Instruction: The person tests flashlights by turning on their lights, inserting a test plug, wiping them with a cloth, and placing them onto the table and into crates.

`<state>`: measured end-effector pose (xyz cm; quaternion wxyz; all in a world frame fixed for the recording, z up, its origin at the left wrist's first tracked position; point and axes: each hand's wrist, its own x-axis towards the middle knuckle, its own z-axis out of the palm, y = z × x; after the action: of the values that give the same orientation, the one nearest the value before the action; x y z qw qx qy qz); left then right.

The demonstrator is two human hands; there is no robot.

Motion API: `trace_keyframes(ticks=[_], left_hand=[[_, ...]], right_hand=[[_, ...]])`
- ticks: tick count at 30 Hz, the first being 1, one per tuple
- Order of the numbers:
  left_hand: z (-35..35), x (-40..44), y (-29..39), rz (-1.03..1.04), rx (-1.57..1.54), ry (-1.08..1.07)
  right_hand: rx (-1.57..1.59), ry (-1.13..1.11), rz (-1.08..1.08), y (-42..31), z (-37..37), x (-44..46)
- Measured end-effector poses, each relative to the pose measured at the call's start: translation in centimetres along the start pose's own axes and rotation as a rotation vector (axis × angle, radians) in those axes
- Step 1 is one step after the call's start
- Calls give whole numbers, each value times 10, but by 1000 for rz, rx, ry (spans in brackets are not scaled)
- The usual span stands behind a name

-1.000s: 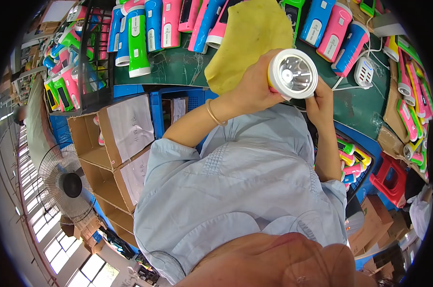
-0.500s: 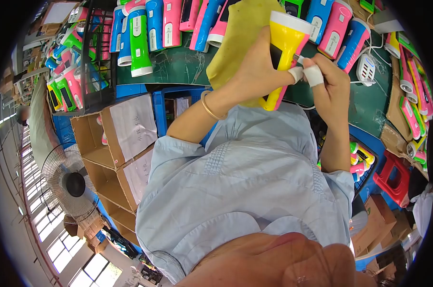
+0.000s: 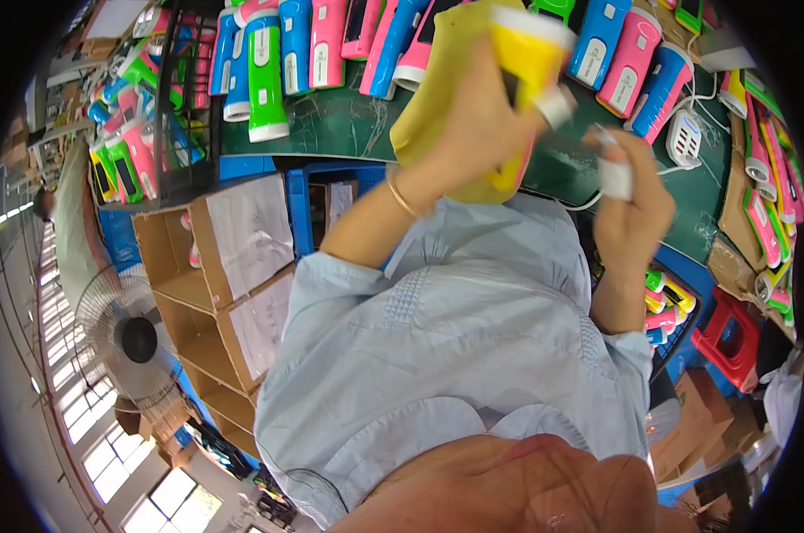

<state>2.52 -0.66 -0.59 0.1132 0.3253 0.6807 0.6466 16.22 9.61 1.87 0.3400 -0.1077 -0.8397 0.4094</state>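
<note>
Yellow flashlight with white head and pink side, held up over the near edge of the tabletop, head end away from the body, blurred. Left hand is closed around its body, thumb on the side nearer the other hand, white tape on the thumb, gold bracelet at the wrist. Right hand is just to the right and apart from the flashlight, fingers curled in, thumb and index near each other, white tape on a finger – something small and pale at the fingertips, too blurred to tell what or whether it is gripped.

Yellow cloth lies on the tabletop behind and beside the left hand. Left of the cloth, a row of blue, pink and green flashlights, including a green flashlight. To the right, more blue and pink flashlights, with a white USB charger and white cables near them.

Further out: black wire basket with mixed flashlights at far left, divided cardboard box and blue crate below the tabletop edge, fan lower left – red stool at lower right.
</note>
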Motion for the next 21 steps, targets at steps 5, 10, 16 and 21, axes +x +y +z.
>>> trace_keyframes(ticks=[5, 10, 16, 21], left_hand=[[-11, 2, 10, -303, -644, 54], [8, -3, 14, -204, -616, 41], [18, 8, 15, -369, -786, 168], [15, 11, -10, 21, -347, 170]], right_hand=[[189, -51, 253, 15, -3, -1], [607, -458, 494, 33, 24, 3], [809, -439, 511, 50, 39, 3], [655, -334, 421, 37, 49, 9]])
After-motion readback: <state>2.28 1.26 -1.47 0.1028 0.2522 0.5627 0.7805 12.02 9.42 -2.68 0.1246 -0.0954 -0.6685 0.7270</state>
